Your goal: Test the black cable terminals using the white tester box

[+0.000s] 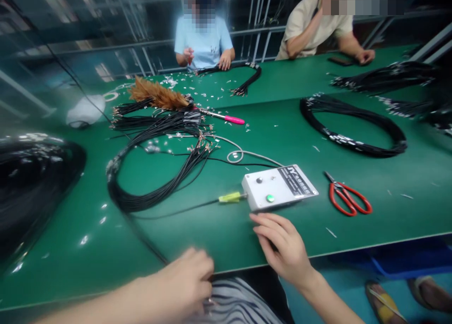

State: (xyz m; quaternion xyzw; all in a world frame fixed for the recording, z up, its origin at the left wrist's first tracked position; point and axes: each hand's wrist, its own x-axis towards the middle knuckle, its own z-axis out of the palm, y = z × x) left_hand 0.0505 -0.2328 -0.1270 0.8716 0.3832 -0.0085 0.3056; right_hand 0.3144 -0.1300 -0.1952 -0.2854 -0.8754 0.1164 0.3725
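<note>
At the table's front edge, my left hand (189, 277) is closed and smeared by motion. A black cable (148, 241) runs from the coil into it, and small copper-coloured ends show just below the fingers. My right hand (280, 241) holds nothing, its fingers stretched and slightly bent just in front of a white box (263, 192) with a knob, a switch and a lit green button. A yellow-green clip (231, 198) joins the box's left side, with a black lead behind it. Left of the box lies a looped bundle of black cables (141, 204) with bare copper ends.
Red-handled scissors (348, 199) lie right of the box. Further back are a feather duster (158, 94) with a pink handle, a coiled cable bundle (367, 147) and scraps. A large cable pile (38, 187) stands left. Two people (205, 41) sit opposite.
</note>
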